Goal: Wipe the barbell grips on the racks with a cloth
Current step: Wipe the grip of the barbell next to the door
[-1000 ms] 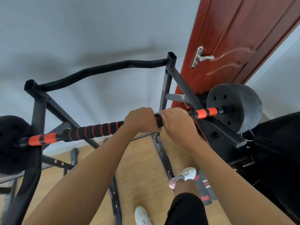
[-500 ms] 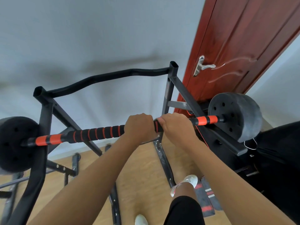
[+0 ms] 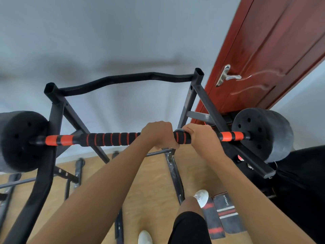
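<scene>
A long barbell with a black foam sleeve ringed in orange [image 3: 109,139] is stretching crosswise over the side rails of a black steel tube rack [image 3: 123,81]. A thick black foam weight disc [image 3: 17,141] is sitting at its left end and a second disc [image 3: 260,132] at its right, beside a red-brown wooden door [image 3: 272,50] with a silver lever handle [image 3: 226,76]. The left hand [image 3: 158,134] is wrapping over the sleeve near the middle, its grip curling round the bar. The right hand [image 3: 202,138] is holding the bar likewise just beside it, with a short stretch of sleeve showing between them. Whether anything is lying under either palm cannot be told. Below, a white shoe [image 3: 202,197] is standing on the light wooden floor [image 3: 154,182].
</scene>
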`<state>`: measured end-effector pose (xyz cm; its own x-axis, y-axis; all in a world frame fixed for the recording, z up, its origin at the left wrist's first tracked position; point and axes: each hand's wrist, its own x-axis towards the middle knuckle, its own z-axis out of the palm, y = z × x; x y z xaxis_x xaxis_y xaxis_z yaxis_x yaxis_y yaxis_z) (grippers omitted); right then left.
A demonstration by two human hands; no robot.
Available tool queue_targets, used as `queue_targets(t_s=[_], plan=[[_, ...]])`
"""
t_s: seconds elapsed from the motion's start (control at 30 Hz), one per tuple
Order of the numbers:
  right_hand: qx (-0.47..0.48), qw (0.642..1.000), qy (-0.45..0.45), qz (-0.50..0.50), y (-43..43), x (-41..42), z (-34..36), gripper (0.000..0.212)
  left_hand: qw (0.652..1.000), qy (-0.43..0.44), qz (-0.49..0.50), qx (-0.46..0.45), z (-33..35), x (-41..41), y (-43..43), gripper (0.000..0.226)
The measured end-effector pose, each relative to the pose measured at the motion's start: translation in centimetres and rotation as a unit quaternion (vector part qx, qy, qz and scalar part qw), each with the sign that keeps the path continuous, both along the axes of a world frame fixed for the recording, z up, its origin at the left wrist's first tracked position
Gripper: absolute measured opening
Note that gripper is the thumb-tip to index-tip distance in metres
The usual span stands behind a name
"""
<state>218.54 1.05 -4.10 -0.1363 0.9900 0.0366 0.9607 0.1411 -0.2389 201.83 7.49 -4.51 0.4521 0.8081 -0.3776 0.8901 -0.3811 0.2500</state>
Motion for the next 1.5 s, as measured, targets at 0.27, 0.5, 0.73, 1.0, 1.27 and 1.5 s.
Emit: queue_targets(t_s=[0.27, 0.5, 0.73, 1.0, 1.27, 1.5], plan=[[0.078, 0.996, 0.015, 0.034, -0.9, 0.8, -0.4, 0.053, 0.964, -0.067, 0.017, -0.258, 1.3, -0.3, 2.1, 0.028], [0.155, 0.987, 0.027, 0.029, -2.8, 2.2, 0.7, 0.039, 0.950, -0.076, 0.006, -0.301, 1.6, -0.4, 2.6, 0.034], [0.084, 0.995, 0.059, 0.001, -8.9, 2.5, -0.5, 0.028, 0.992, -0.116, -0.049, -0.005, 1.3, -1.1, 0.8, 0.047], [0.020, 0.843, 0.486, -0.229, -12.6, -0.2, 2.9, 0.023, 0.884, -0.407, 0.089, 0.211, 2.1, -2.0, -9.2, 0.005], [0.006, 0.761, 0.617, -0.199, -12.1, -2.5, 5.7, 0.023, 0.727, -0.606, 0.222, -0.234, 5.7, -3.2, -15.0, 0.032], [-0.018, 0.787, 0.597, -0.156, -11.9, -5.0, 5.4, 0.036, 0.735, -0.625, 0.220, -0.147, 6.7, -5.8, -14.1, 0.040]])
